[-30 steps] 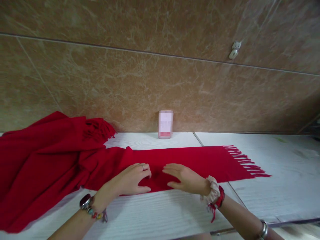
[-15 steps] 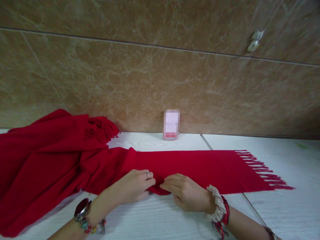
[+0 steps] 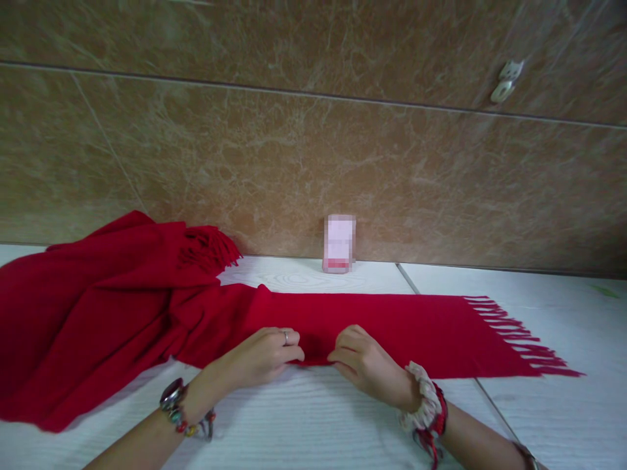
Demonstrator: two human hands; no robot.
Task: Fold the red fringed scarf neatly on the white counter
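Note:
A red fringed scarf [image 3: 392, 329] stretches across the white wood-grain surface. Its right part lies flat with the fringe spread at the end, while the left part is heaped in loose folds. My left hand [image 3: 272, 352], with a ring on one finger, pinches the scarf's near edge around the middle. A short way to the right, my right hand [image 3: 357, 359] has its fingers closed on the same edge. Between the two hands a short stretch of that edge shows. The thumbs are partly hidden.
A pale pink, blurred-out upright object [image 3: 339, 243] leans at the foot of the brown marbled wall [image 3: 294, 156]. A small white cat-shaped hook [image 3: 507, 81] is fixed on the wall at upper right. Seams [image 3: 406, 279] cross the white surface.
My right hand has moved slightly up, its fingers now closed at the scarf's edge. The gap between my hands is a little wider, and the near edge there looks straighter.

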